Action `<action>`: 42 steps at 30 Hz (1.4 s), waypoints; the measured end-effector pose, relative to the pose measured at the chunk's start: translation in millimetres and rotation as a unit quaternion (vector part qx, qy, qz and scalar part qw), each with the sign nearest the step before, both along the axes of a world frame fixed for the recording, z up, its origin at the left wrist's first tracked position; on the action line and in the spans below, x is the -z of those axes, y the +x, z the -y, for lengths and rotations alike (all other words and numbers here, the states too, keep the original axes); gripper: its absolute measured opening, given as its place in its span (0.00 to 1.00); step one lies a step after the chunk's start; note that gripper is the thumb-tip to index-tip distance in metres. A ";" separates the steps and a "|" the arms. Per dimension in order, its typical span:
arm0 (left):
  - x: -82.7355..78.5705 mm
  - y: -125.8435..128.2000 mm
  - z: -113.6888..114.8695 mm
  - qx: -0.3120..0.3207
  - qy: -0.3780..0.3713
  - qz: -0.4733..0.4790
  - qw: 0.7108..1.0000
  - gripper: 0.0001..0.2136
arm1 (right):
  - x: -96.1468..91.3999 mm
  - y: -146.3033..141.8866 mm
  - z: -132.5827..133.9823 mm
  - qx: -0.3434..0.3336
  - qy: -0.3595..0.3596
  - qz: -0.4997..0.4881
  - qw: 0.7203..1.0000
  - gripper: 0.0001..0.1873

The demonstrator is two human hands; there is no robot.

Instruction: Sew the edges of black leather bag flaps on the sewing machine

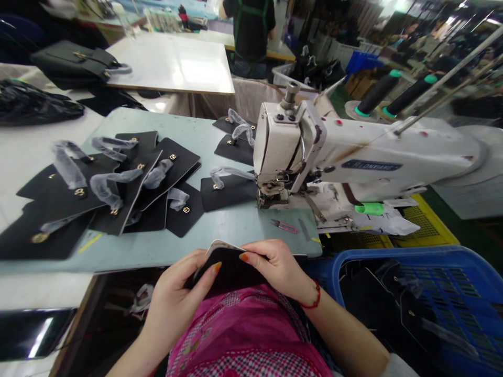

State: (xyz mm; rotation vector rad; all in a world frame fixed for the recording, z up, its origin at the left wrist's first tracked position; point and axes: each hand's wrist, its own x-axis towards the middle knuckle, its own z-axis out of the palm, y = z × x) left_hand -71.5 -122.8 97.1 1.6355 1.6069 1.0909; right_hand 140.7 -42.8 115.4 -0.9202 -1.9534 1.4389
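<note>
A white industrial sewing machine (365, 157) stands on the pale green bench (220, 230), and a blue plastic crate (393, 252) sits at your right. Black leather panels (145, 196) lie on the bench. Your left hand (176, 298) and right hand (275, 267) are close together, clamped on one black leather panel (228, 264) at the bench edge. Small red-handled snips (283, 226) lie nearby.

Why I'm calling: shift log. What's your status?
Left hand and right hand holding round-cornered black leather-look panel by its pale edge. White sewing machine ahead. Nothing in the way.
</note>
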 end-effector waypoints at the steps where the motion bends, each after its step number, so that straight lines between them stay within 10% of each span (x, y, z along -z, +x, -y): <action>1: -1.0 -0.6 -0.1 0.002 -0.002 0.010 1.000 0.04 | 1.0 0.9 0.1 0.003 0.005 0.000 1.000 0.14; 42: -17.1 16.9 -7.4 0.071 0.090 -0.007 0.993 0.06 | -9.5 -23.6 4.9 0.038 0.035 -0.088 0.995 0.09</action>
